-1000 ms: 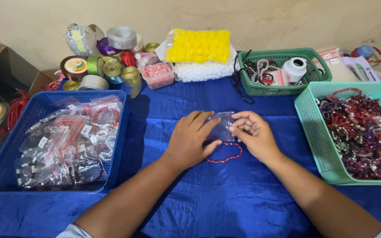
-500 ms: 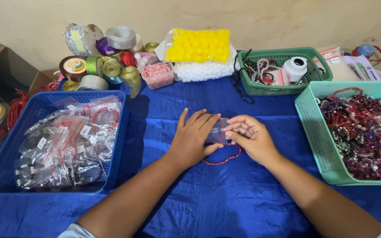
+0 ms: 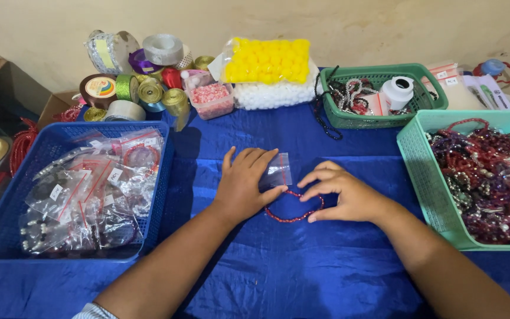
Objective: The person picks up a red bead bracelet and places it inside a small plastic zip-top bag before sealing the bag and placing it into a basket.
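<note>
My left hand (image 3: 242, 184) lies flat on the blue cloth (image 3: 302, 266), its fingers over the left part of a small clear zip bag (image 3: 280, 171) and its thumb at the bag's lower edge. A loop of red beads, a bracelet (image 3: 293, 217), lies on the cloth just below the bag. My right hand (image 3: 346, 196) arches over the bracelet's right end with fingers spread. Its fingertips and thumb touch the beads, and the bracelet stays flat on the cloth.
A blue basket (image 3: 7, 201) of bagged bracelets stands at the left. At the right is a teal basket (image 3: 420, 177) full of loose bead strings. Ribbon rolls (image 3: 143, 77), yellow and white pompom bags (image 3: 267, 62) and a green basket (image 3: 379, 121) line the back.
My right hand has let go of the clear bag and dropped onto the bracelet. My left hand has slid the bag a little to the left.
</note>
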